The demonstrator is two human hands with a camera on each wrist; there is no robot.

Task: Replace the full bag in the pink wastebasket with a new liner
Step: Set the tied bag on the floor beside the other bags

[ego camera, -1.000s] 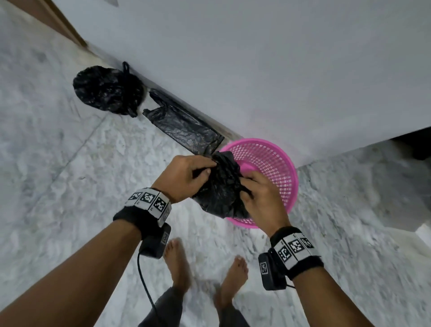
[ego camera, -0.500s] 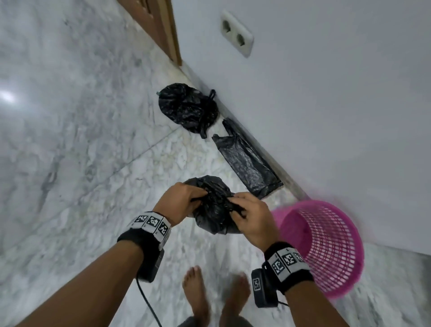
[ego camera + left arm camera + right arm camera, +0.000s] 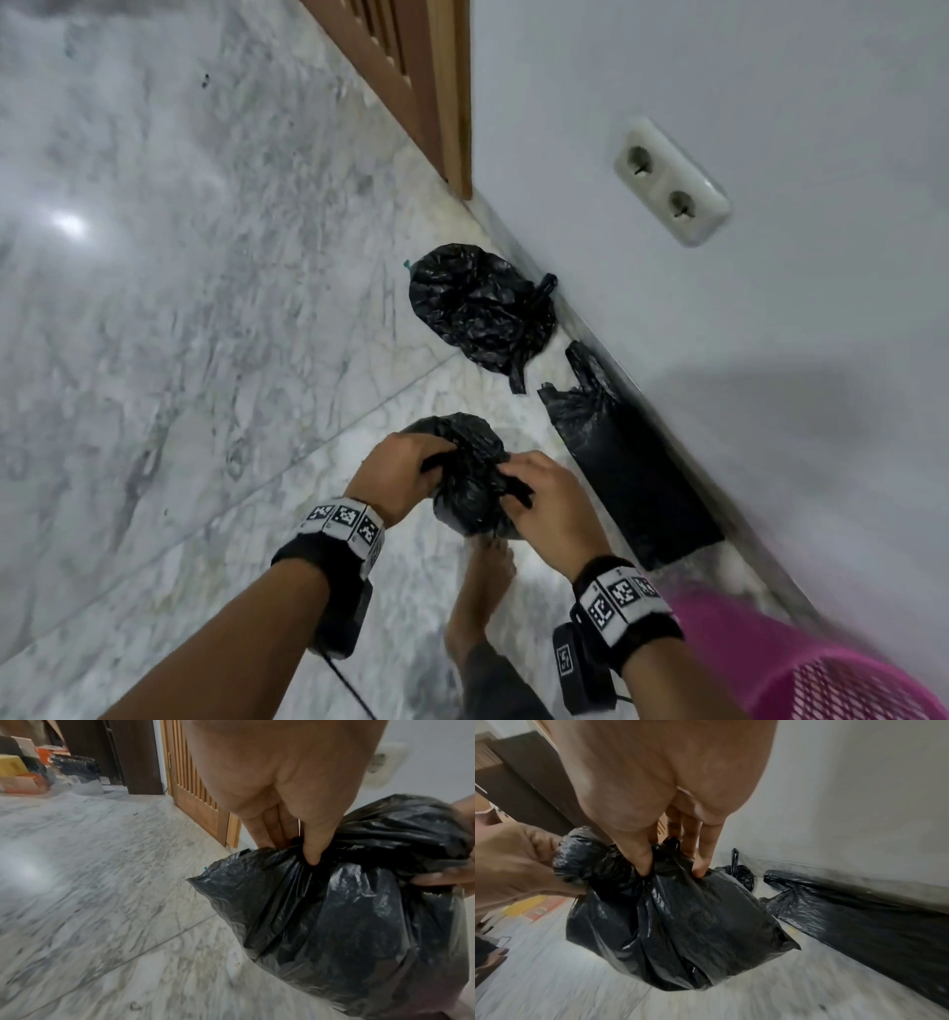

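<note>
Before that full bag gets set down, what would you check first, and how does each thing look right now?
1. Both hands hold the full bag: ok. The left hand and right hand each pinch its gathered top.
2. Bag out of the pink wastebasket: ok.
3. Bag top knotted shut: cannot tell, fingers cover it.
4. Floor spot free beside the tied bag by the wall: ok, bare marble nearby.
5. New liner ready: ok, a flat black bag lies along the wall.
6. Leaks from the bag: cannot tell.

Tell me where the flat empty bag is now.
In the head view, the flat bag lies on the floor along the wall, between the tied bag and the pink basket.
</note>
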